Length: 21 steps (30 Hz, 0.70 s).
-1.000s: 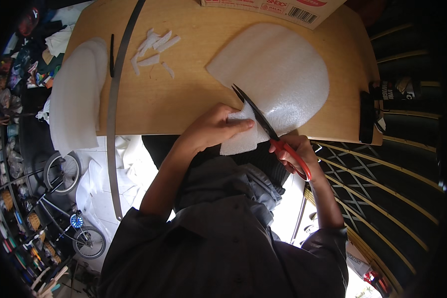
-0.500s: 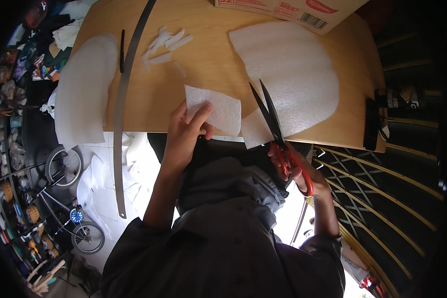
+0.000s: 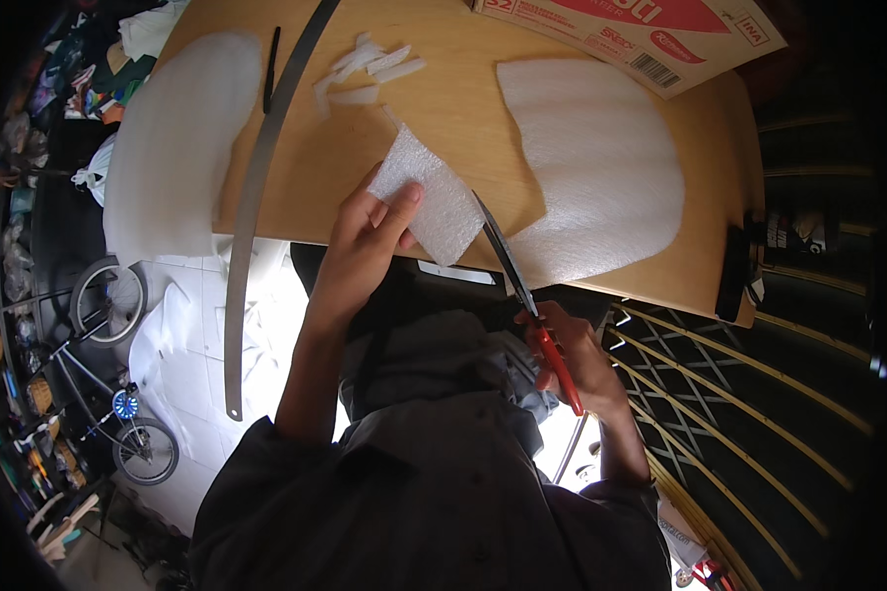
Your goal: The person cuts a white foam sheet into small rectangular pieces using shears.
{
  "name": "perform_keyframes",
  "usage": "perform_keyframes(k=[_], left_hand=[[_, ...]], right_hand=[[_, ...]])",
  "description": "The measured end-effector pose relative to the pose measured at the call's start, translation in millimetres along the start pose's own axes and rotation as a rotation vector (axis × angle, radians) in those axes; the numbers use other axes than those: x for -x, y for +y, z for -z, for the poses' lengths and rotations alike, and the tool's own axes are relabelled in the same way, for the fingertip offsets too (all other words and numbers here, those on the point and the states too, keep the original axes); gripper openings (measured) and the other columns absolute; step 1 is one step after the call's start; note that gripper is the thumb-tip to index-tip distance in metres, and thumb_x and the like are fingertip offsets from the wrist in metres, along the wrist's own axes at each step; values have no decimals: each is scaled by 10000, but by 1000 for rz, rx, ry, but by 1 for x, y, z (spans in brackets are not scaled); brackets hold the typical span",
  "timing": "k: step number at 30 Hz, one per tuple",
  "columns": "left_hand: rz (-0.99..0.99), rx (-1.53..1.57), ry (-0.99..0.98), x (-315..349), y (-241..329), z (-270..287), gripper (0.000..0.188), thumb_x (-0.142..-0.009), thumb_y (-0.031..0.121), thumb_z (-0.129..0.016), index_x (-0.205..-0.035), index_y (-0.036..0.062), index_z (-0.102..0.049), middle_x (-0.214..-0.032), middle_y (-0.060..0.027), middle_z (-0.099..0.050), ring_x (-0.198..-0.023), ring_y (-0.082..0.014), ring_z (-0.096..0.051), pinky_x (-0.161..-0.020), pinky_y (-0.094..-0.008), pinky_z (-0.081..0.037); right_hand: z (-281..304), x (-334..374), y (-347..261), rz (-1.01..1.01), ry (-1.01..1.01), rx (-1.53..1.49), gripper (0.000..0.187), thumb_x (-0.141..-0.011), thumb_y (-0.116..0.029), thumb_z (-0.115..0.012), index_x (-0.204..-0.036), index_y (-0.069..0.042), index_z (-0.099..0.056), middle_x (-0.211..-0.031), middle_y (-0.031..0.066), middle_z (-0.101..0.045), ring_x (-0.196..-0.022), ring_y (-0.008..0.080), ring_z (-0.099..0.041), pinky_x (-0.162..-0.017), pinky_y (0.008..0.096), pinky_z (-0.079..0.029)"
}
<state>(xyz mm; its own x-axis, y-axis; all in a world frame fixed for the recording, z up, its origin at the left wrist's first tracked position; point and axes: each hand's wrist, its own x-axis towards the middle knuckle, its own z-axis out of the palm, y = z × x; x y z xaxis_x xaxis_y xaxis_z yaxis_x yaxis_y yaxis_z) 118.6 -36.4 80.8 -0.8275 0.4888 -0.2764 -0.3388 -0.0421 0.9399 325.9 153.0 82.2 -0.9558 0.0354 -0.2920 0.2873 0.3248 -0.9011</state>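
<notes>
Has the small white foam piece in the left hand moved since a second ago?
Yes. The small foam piece, once part of the big foam sheet, has been carried leftward, clear of it.

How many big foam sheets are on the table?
2: one foam sheet on the left, one on the right. The left hand holds a smaller cut piece.

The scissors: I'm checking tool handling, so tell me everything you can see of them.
The scissors have long dark blades and red handles. The right hand grips the handles below the table's near edge. The blades look nearly closed and point up and left, their tip meeting the lower right edge of the small white foam piece that the left hand holds.
</notes>
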Motion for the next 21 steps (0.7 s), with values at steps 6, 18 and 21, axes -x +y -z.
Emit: perform_keyframes(k=[6,18,21], left_hand=[[6,-26,-54,3,1,7,271,-991,244,-612,-1125,9,-595,-847,-2,-619,-656,-50,-523,-559,-208,-425],[39,-92,-123,4,-7,19,242,-941,221,-688,-931,-16,-640,-759,-20,-653,-619,-52,-554,-524,-215,-414],[32,-147,-92,4,-4,20,249,-934,221,-699,-896,-22,-656,-740,-7,-648,-632,-36,-543,-540,-214,-405]], right_hand=[[-17,-13,-4,58,-45,-23,764,-629,-373,-914,-1175,11,-543,-666,60,-547,-568,199,-567,-551,331,-447],[-44,-30,-17,-3,91,-96,317,-712,87,-583,-1023,29,-610,-636,-5,-553,-544,53,-583,-530,192,-447],[-48,-30,-20,-44,108,-113,283,-728,84,-577,-1005,29,-607,-630,9,-586,-564,62,-615,-539,197,-452]])
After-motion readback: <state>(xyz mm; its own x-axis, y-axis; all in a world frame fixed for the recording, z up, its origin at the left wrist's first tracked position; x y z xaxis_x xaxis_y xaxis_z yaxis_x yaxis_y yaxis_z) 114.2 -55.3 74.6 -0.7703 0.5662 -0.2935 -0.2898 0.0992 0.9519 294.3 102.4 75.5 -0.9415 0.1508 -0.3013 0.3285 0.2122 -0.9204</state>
